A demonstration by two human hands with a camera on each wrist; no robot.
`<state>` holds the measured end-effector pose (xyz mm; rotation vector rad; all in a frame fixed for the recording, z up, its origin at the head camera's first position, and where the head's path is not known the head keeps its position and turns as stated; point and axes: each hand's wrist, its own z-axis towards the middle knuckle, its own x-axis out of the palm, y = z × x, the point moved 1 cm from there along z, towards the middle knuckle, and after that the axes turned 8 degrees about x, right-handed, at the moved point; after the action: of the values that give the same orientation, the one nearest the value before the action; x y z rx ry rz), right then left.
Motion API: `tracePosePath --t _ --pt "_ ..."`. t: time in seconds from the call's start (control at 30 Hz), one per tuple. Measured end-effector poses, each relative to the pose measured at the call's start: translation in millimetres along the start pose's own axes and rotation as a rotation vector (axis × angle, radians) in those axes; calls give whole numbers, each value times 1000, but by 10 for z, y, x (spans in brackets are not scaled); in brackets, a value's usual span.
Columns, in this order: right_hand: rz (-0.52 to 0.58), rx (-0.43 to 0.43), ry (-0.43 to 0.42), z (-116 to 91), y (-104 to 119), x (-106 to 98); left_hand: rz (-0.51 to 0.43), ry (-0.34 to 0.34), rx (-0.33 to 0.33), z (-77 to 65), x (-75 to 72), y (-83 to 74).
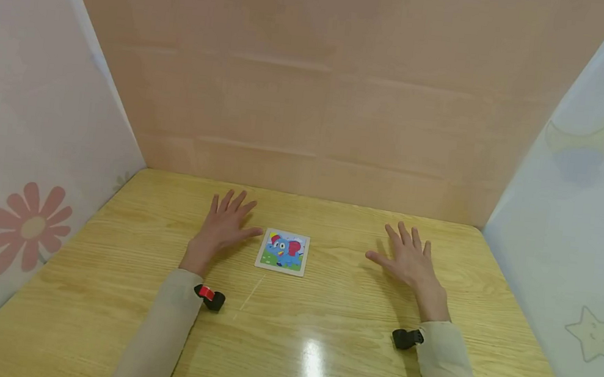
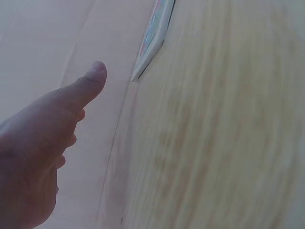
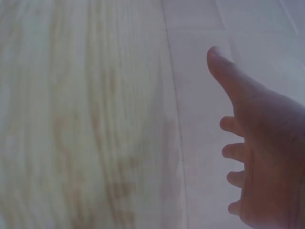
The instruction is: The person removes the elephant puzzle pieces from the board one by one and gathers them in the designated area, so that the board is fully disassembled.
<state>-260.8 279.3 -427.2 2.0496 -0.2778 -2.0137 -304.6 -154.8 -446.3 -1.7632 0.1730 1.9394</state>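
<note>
A square picture puzzle [image 1: 283, 253] with a blue elephant and a pale border lies flat on the wooden table, left of the middle. Just to its left, my left hand [image 1: 225, 224] has its fingers spread, and the thumb points at the puzzle's upper left corner. Part of the puzzle's edge [image 2: 151, 55] shows in the left wrist view, beyond the thumb. My right hand [image 1: 407, 260] is well to the right of the puzzle, fingers spread and thumb toward it. Nothing is in either hand. In the right wrist view the right hand [image 3: 269, 143] appears over the table's far edge.
The wooden table [image 1: 316, 313] reaches back to a tan panel [image 1: 323, 92]. Pale printed walls stand at the left [image 1: 25, 92] and right [image 1: 578, 242]. Each wrist carries a small black camera, one at the left [image 1: 213, 299] and one at the right [image 1: 406, 339].
</note>
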Motion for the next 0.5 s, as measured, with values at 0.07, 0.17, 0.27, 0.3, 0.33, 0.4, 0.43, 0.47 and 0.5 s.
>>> tracePosePath --t 0.07,0.17,0.27,0.3,0.33,0.4,0.43,0.47,0.5 --pt "-2 -3 -5 5 4 2 -4 -2 5 2 1 -1" --pt "1 -16 -18 15 20 1 -19 -9 22 16 3 -8" --pt "19 -44 -26 23 60 13 -56 -12 39 36 15 -19" --pt "29 -57 -29 26 78 21 -67 -9 44 42 22 -22" --pt "39 -71 -32 33 95 36 -82 -6 48 47 27 -28" --pt "59 -106 -36 42 140 57 -104 -2 56 51 35 -37" --pt "66 -124 -38 49 161 69 -113 2 62 51 40 -42" --pt "74 -140 -42 58 186 79 -118 5 68 52 44 -47" --pt "82 -152 -45 66 209 89 -122 9 75 52 46 -54"
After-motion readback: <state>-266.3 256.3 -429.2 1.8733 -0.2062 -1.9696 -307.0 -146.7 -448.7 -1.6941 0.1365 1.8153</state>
